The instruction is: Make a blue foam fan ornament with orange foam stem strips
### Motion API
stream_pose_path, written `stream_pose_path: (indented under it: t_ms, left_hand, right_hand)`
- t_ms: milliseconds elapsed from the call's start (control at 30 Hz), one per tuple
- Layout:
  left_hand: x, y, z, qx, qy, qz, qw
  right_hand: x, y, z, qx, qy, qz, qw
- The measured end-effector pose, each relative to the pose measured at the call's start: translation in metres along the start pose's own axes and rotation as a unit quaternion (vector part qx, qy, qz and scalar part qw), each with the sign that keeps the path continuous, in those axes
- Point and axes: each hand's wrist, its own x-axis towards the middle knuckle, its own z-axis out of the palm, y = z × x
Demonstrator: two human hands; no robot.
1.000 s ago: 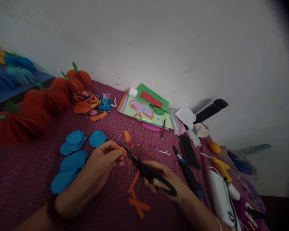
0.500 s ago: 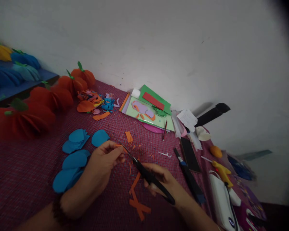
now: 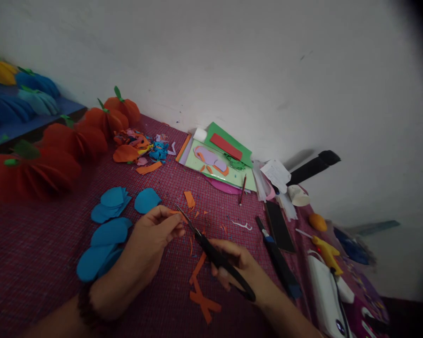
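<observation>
My left hand (image 3: 155, 237) pinches a small orange paper piece (image 3: 176, 213), mostly hidden by the fingers. My right hand (image 3: 238, 265) is wrapped round the handles of black-handled scissors (image 3: 215, 253). Their blades lie at the orange piece, next to my left fingertips. Below the scissors, several orange strips (image 3: 199, 295) lie crossed on the cloth. An orange scrap (image 3: 189, 199) and tiny offcuts rest just beyond the blades. Beside my left forearm are blue rounded cutouts (image 3: 109, 232), some stacked, and a single blue cutout (image 3: 147, 200) lies near my knuckles.
Orange paper pumpkins (image 3: 74, 141) line the left. A heap of coloured scraps (image 3: 137, 148) sits beside them. Coloured sheets (image 3: 232, 162) and a pencil (image 3: 243, 190) lie ahead. At right are a dark blue-black tool (image 3: 277, 258), a yellow glue gun (image 3: 326, 253) and a white power strip (image 3: 324, 291).
Both hands, the orange piece and the scissors keep nearly the same positions. The view has shifted very slightly.
</observation>
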Motion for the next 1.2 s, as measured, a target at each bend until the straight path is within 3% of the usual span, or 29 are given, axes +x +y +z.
stream_pose_path:
  t_ms: [400,1200]
  left_hand:
    - [-0.004,0.01,0.007,-0.04,0.005,-0.046,0.998]
    - [0.003,0.004,-0.002,-0.018,-0.038,-0.048,0.998]
  right_hand:
    - [-0.003,0.0,-0.003,-0.019,-0.009,0.005,1.0]
    - [-0.008,-0.001,-0.008,-0.031,0.002,0.028,0.999]
